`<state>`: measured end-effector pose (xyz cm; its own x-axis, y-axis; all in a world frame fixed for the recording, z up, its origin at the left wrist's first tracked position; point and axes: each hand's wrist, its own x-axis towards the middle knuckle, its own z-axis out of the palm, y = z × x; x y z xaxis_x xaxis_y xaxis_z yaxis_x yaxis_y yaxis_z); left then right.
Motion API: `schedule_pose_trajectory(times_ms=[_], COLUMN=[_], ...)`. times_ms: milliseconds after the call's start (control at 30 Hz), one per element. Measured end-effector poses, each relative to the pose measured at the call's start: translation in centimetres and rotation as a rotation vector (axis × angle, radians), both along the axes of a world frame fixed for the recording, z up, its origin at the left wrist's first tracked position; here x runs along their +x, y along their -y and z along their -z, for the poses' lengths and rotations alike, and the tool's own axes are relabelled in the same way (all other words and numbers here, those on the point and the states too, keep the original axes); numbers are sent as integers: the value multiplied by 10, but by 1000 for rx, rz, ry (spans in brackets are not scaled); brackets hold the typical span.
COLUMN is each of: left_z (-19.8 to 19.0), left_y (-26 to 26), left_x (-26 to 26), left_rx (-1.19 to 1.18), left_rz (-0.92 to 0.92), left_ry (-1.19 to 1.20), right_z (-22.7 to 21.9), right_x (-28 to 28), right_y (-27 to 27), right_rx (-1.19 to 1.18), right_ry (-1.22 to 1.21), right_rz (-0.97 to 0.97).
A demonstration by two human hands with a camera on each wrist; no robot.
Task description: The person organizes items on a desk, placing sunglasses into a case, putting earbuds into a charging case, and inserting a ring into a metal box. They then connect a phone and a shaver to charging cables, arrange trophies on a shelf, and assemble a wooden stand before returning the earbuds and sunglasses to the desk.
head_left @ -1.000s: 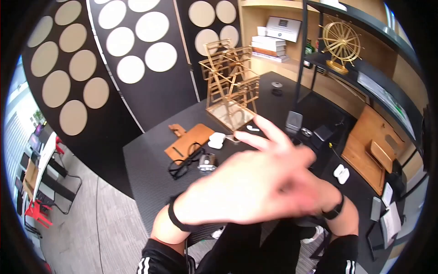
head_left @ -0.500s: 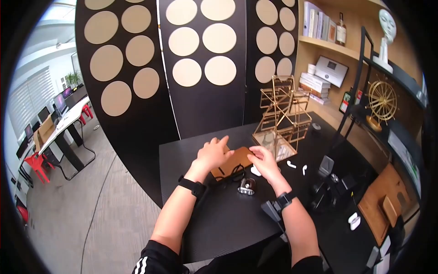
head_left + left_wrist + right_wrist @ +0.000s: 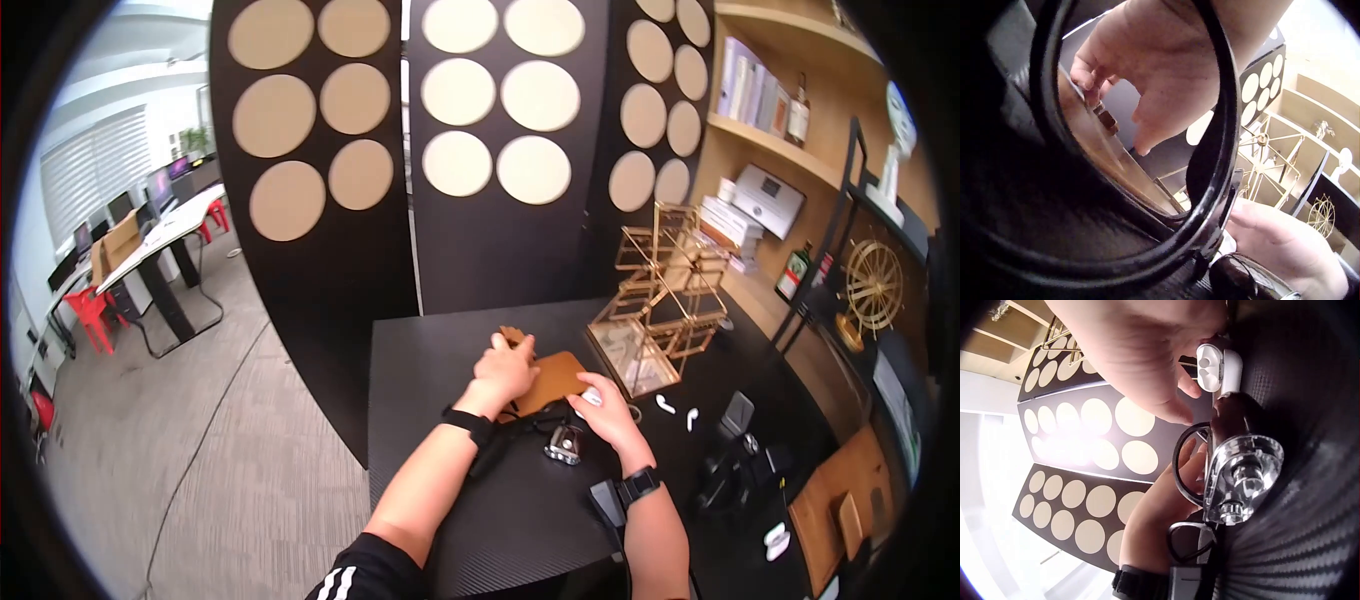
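On the black table lies a brown leather notebook point(image 3: 553, 383) with a strap tab point(image 3: 513, 337) at its far left end. My left hand point(image 3: 503, 372) reaches over its left part; in the left wrist view the fingertips are at the notebook's edge and the thumb stands apart. My right hand point(image 3: 608, 418) is at the right corner, thumb and fingers spread, beside an open white earbud case point(image 3: 1213, 367). Black-framed glasses point(image 3: 1230, 81) lie before the notebook, large in the left wrist view. Next to them is a small dark-brown object with a clear, shiny end point(image 3: 1244, 475).
A gold Ferris-wheel model point(image 3: 660, 300) stands behind the right hand. Two white earbuds point(image 3: 665, 404) lie right of it, then a grey box point(image 3: 737, 412), another white case point(image 3: 776, 541) and a wooden board point(image 3: 835, 515). A shelf with a gold wheel point(image 3: 872, 285) borders the right.
From raised and close together before the camera, both hands have come down to the notebook at its two sides. The left hand has moved further toward the strap tab. The head view has swung left.
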<state>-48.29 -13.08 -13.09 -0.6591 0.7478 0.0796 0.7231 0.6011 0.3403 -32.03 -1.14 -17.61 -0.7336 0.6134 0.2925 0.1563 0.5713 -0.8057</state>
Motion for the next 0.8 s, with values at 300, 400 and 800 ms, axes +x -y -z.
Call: schedule_pose_trajectory(times_ms=[300, 400, 800], left_z=[14, 13, 17], left_y=[-7, -7, -14], left_x=[-14, -11, -10], left_rx=[112, 153, 51], left_rz=[69, 50, 12], left_ry=[-90, -107, -148], right_z=[0, -3, -24], right_x=[3, 1, 1], right_y=[9, 9, 5], right_rx=[175, 135, -117], right_ry=[64, 50, 170], right_rz=[34, 49, 96])
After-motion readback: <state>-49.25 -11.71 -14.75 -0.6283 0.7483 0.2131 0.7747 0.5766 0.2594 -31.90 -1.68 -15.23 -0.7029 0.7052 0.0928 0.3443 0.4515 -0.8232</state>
